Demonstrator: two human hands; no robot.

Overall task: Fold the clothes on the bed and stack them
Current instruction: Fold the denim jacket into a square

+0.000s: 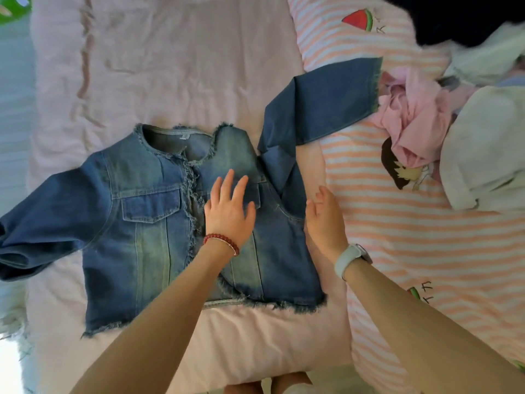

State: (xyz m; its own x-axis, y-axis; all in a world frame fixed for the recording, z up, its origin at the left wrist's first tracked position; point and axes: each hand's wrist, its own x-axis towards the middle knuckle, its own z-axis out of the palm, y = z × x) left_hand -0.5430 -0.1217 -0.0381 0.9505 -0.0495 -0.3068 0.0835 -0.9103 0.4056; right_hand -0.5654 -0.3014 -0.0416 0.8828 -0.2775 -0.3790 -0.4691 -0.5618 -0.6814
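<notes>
A blue denim jacket (147, 223) with frayed edges lies face up on the pink bed sheet (176, 61). Its left sleeve spreads out toward the bed's left edge, and its right sleeve (326, 106) angles up and to the right onto the striped quilt. My left hand (228, 211), with a red bead bracelet, lies flat with spread fingers on the jacket's right front panel. Just off the jacket's right side edge is my right hand (324, 220), a white watch on its wrist, fingers relaxed and holding nothing.
A pink-and-white striped quilt (426, 251) with cartoon prints covers the right side of the bed. On it, at the upper right, lies a heap of unfolded clothes: a pink garment (412, 120) and white ones (483, 155). The bed's near edge runs along the bottom.
</notes>
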